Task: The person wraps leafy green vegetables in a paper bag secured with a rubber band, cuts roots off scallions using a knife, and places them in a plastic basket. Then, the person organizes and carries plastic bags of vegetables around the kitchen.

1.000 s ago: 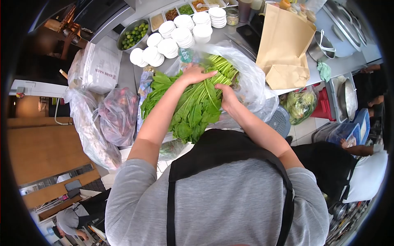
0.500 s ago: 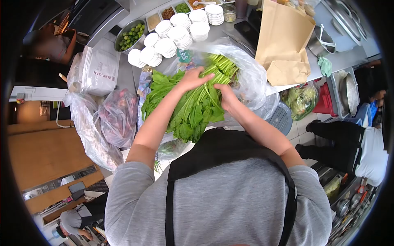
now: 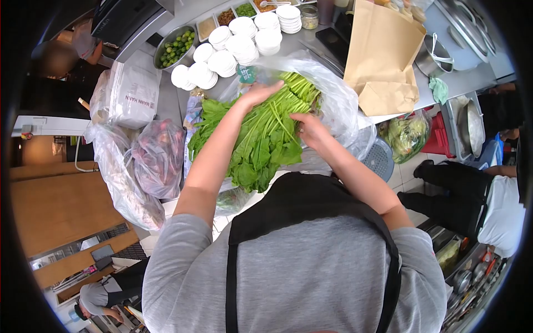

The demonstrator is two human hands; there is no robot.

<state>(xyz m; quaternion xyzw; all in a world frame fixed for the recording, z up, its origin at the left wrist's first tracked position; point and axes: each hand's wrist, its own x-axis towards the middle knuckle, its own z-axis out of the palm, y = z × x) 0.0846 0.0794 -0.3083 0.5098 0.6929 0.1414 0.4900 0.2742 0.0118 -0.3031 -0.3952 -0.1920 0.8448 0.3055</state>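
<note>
A large bunch of leafy greens (image 3: 252,147) lies in front of me, leaves towards me and to the left, pale stems at the upper right. My left hand (image 3: 262,94) rests along the upper left of the bunch, fingers stretched out towards the stems. At the right side, my right hand (image 3: 312,132) holds the edge of the greens; one digit reaches over the stems and the other fingers are partly hidden by leaves. An opened clear plastic bag (image 3: 338,91) spreads behind and to the right of the stems.
Stacks of white lids or small dishes (image 3: 242,49) stand behind, beside a bowl of limes (image 3: 176,50). A brown paper bag (image 3: 383,55) is at the right. Bagged produce (image 3: 159,158) and a white box (image 3: 133,94) sit left. Another person (image 3: 466,194) stands at the right.
My left hand has shifted up and slightly left, and its fingers have straightened. The right hand has drawn slightly away from the stems. The greens have spread slightly.
</note>
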